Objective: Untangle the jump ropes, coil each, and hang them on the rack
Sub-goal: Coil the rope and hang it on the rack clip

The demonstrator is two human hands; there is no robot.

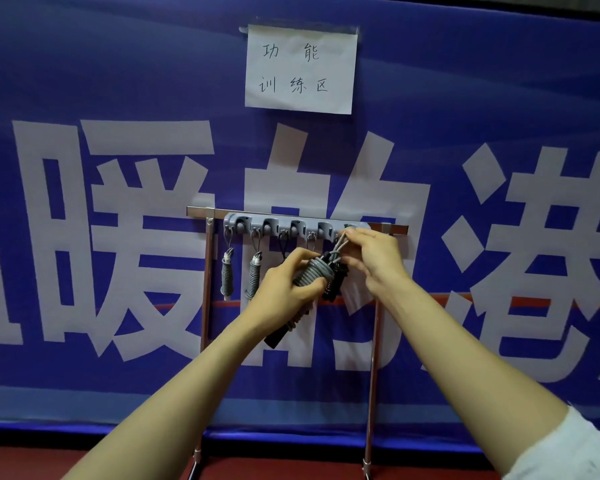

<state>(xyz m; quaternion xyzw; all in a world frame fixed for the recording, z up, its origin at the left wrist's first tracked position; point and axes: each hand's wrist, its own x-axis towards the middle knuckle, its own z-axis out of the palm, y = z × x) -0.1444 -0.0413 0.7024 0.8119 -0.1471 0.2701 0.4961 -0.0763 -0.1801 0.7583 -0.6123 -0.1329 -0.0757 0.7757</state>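
Jump rope [312, 273] against the rack [205, 278]: how is it placed?

— It is held just in front of the rack's right end. Two hung ropes [226, 275], grey and coiled, are seen toward nine o'clock of it, well apart.

How is it gripped?

— It is clasped by the curled fingers of the left hand [284, 289]. Its long axis is tilted from seven to one o'clock, with a black handle [276, 336] pointed down at seven. The loop [340, 242] at its top is pinched by the fingers of the right hand [374, 258].

And the hook?

— The end hook [349, 226] is found at one o'clock of the jump rope, just above the loop. The right hand is the nearer. A short lift toward twelve is judged to be needed.
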